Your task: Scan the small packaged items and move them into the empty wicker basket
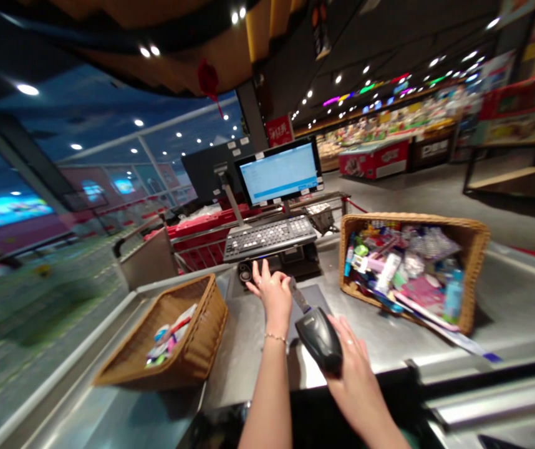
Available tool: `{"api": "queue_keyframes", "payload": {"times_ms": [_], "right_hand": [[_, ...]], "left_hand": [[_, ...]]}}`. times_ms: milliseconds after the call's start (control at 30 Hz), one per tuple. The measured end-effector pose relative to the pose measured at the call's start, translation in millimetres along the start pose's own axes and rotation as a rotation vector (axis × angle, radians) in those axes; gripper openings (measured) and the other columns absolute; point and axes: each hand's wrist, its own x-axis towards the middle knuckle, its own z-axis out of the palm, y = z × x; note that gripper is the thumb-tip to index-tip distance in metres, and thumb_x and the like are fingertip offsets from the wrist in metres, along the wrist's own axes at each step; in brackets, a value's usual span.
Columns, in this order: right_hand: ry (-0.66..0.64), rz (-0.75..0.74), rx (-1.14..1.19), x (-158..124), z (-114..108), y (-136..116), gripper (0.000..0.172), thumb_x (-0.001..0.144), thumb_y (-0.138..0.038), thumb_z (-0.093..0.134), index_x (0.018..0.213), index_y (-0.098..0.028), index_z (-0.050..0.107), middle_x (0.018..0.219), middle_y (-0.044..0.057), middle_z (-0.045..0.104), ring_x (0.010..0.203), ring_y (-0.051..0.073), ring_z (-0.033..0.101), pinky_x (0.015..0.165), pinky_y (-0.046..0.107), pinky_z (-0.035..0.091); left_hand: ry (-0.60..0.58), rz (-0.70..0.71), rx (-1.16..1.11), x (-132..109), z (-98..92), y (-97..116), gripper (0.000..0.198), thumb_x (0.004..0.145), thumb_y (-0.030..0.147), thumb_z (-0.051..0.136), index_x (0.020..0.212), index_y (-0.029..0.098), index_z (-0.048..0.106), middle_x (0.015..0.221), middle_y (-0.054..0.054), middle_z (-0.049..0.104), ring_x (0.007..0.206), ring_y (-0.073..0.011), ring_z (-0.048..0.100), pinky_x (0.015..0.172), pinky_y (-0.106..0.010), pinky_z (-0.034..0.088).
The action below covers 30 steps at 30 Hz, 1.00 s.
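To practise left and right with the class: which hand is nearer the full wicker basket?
Right. The right hand, holding a barcode scanner, is just in front of the wicker basket; the left hand is farther left, over the steel counter.

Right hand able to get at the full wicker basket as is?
Probably yes: the right hand sits near the wicker basket, only steel counter between them, though it grips a handheld barcode scanner.

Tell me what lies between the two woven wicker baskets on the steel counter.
In the head view: the left hand, plus a black handheld barcode scanner in the right hand, between the small basket and the full basket.
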Motion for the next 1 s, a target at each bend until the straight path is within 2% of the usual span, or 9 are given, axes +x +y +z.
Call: {"api": "queue_keyframes", "payload": {"times_ms": [433, 733, 1000], "right_hand": [[0.057, -0.073, -0.008, 3.2, 6.7, -17.9, 0.061, 0.072, -0.003, 0.043, 0.132, -0.014, 0.044, 0.141, 0.016, 0.051, 0.141, 0.036, 0.032, 0.108, 0.067, 0.031], [-0.003, -0.061, 0.015, 4.1, 12.2, -21.4, 0.06, 0.074, -0.005, 0.043, 0.133, -0.015, 0.042, 0.145, 0.015, 0.048, 0.144, 0.035, 0.026, 0.111, 0.067, 0.025], [-0.005, -0.071, 0.031, 7.6, 15.2, -29.0, 0.06, 0.073, -0.004, 0.044, 0.131, -0.016, 0.046, 0.144, 0.015, 0.048, 0.144, 0.035, 0.027, 0.111, 0.067, 0.026]], "left_hand": [[0.023, -0.052, 0.0, 1.2, -11.0, -14.0, 0.009, 0.08, 0.021, 0.063, 0.073, 0.022, 0.069, 0.147, -0.007, 0.046, 0.145, -0.0308, 0.02, 0.11, -0.07, 0.012], [0.036, -0.078, 0.009, 3.6, -19.1, -23.9, 0.01, 0.08, 0.021, 0.063, 0.073, 0.022, 0.07, 0.147, -0.007, 0.046, 0.145, -0.0309, 0.022, 0.11, -0.07, 0.014], [0.035, -0.099, 0.022, 5.8, -28.6, -30.5, 0.009, 0.08, 0.022, 0.063, 0.074, 0.022, 0.07, 0.147, -0.007, 0.046, 0.145, -0.0309, 0.021, 0.11, -0.07, 0.014]]}}
